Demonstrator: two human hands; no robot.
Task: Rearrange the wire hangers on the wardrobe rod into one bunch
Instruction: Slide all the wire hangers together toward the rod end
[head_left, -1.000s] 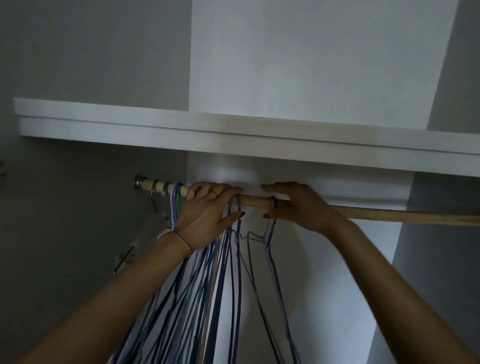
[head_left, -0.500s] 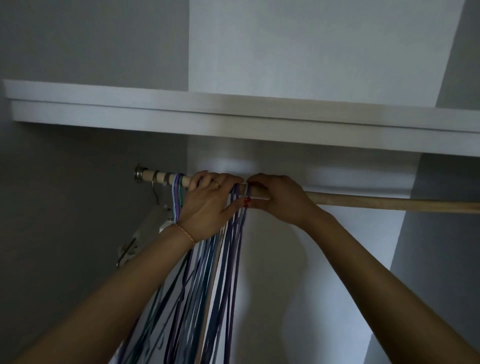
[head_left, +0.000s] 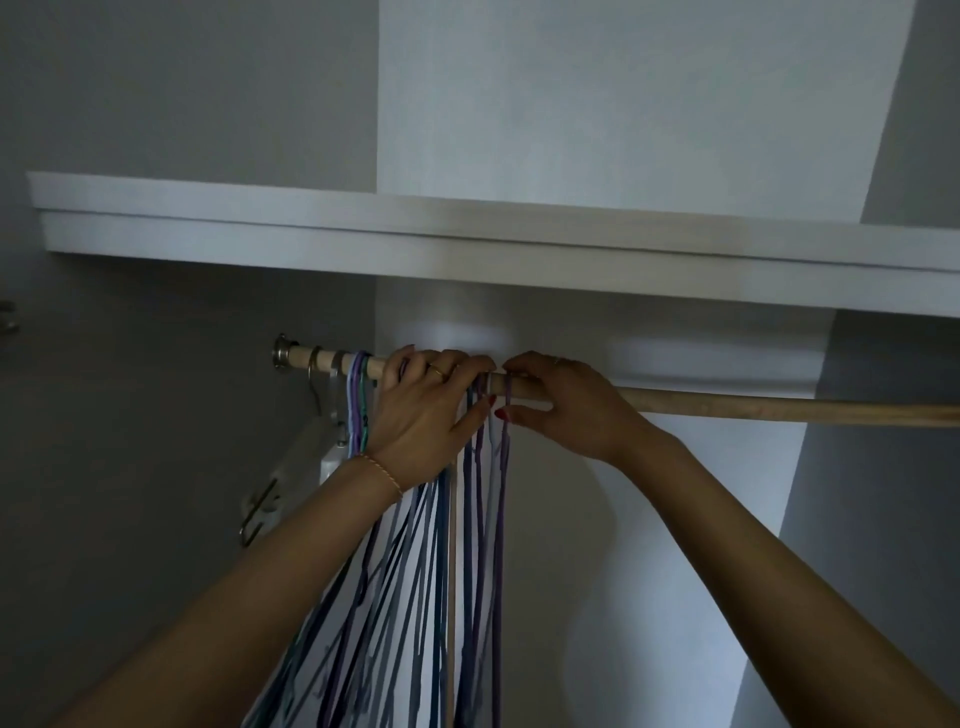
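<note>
Wire hangers (head_left: 415, 597) hung bunched near the left end of the wardrobe rod (head_left: 753, 408), with both your hands up at their hooks.

Nearest you, the thin blue and purple wires fanned downward, light and springy by the look of them, and apt to tangle or snag if you pulled at their lower loops. Higher up, your left hand (head_left: 421, 421) curled over the rod and the gathered hooks, thumb stretched toward the right, while your right hand (head_left: 566, 405) pinched a purple hook on the rod just beside the bunch, fingers above and thumb beneath. The hooks were the place to take hold: they should slide easily along smooth wood. A few more strands (head_left: 358, 405) hung apart to the left. Beyond ran a white shelf (head_left: 467, 234).
</note>
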